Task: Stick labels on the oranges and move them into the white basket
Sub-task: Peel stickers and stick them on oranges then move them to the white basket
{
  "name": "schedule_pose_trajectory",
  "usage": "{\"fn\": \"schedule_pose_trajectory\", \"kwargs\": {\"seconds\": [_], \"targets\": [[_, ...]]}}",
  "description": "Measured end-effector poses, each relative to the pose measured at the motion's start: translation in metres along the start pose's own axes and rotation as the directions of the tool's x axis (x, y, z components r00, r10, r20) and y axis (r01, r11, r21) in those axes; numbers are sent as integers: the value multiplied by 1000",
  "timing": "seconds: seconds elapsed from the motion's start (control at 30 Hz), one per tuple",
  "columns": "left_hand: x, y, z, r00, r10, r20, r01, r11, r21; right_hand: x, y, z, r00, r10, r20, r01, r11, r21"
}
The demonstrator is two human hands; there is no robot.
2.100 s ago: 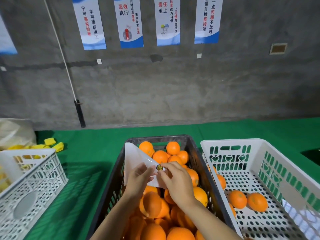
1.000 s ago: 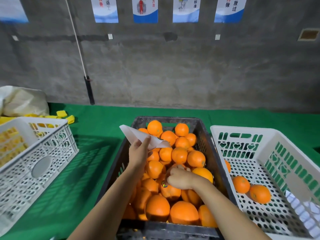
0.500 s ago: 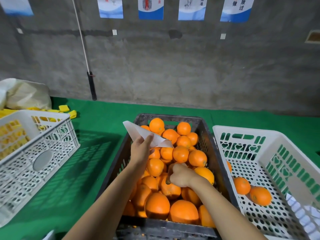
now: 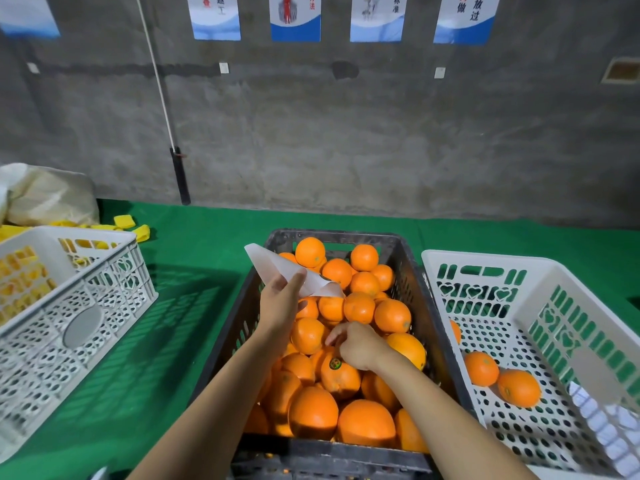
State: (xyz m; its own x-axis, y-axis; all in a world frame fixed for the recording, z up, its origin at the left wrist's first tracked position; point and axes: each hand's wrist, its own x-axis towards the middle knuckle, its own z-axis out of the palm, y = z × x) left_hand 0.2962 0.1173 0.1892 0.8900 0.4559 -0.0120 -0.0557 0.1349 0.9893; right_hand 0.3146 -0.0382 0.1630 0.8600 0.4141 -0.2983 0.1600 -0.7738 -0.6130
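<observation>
Fingers point(image 4: 334, 336) of the right hand point(image 4: 356, 346) are curled down over the heap of oranges in the dark crate point(image 4: 427, 306), touching the fruit just above a labelled orange point(image 4: 341, 377); whether they actually grip one cannot be told, as the fingertips are hidden behind the knuckles. That orange carries a small round dark label point(image 4: 335, 364) on its upper face, just beside the hand's lower edge. Left hand point(image 4: 280, 301) is raised over the crate's left side, its thumb and fingers pinched on a white sheet of label backing point(image 4: 277, 268), which tilts up and away to the left. One dark label point(image 4: 325, 278) shows at the sheet's right edge.

Crate contents: oranges point(image 4: 360, 306) piled nearly to the rim, filling it front to back. It stands on a green table cover point(image 4: 194, 271).

White basket point(image 4: 485, 261), right of the crate and just beside it, holds two oranges point(image 4: 481, 368) lying together on its floor, and part of a third shows at its left wall. A scrap of white paper point(image 4: 602, 420) lies in its near right corner.

Second white basket point(image 4: 104, 292), well apart on the left, holds yellow pieces. A pale sack point(image 4: 48, 195) lies behind it. Grey wall point(image 4: 346, 133) behind bears blue-and-white posters point(image 4: 294, 17).
</observation>
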Motion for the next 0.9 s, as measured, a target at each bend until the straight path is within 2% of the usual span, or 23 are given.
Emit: {"fn": "schedule_pose_trajectory", "kwargs": {"seconds": [0.13,0.27,0.43,0.5,0.53,0.57,0.63,0.67,0.8,0.9], "targets": [[1,-1,1,1000,8,-8,-8,1000,21,-2,0,1,997,-12,-73,17,998,57],[2,-2,1,1000,13,-5,-13,999,30,-3,1,1,1000,-17,0,17,1000,19],[2,-4,2,1000,21,-7,-20,998,57,-4,1,0,998,-29,-64,29,1000,-1],[2,-4,2,1000,21,-6,-21,998,62,-6,0,-2,1000,-23,-17,23,1000,-7],[2,-4,2,1000,21,-2,-20,998,61,-8,0,-3,998,-12,54,15,999,-46],[1,-4,1,1000,18,3,-18,998,60,-9,1,-3,991,12,132,10,987,-161],[1,-3,2,1000,12,13,-13,998,57,-15,0,-1,973,57,222,56,880,-471],[1,-3,1,1000,14,16,-15,998,60,-17,-3,0,974,49,221,86,825,-559],[0,-5,0,1000,27,15,-28,997,77,-18,-8,2,986,9,169,96,793,-601],[1,-5,0,998,49,-26,-45,990,131,-17,-6,-1,993,-32,110,87,833,-546]]}}
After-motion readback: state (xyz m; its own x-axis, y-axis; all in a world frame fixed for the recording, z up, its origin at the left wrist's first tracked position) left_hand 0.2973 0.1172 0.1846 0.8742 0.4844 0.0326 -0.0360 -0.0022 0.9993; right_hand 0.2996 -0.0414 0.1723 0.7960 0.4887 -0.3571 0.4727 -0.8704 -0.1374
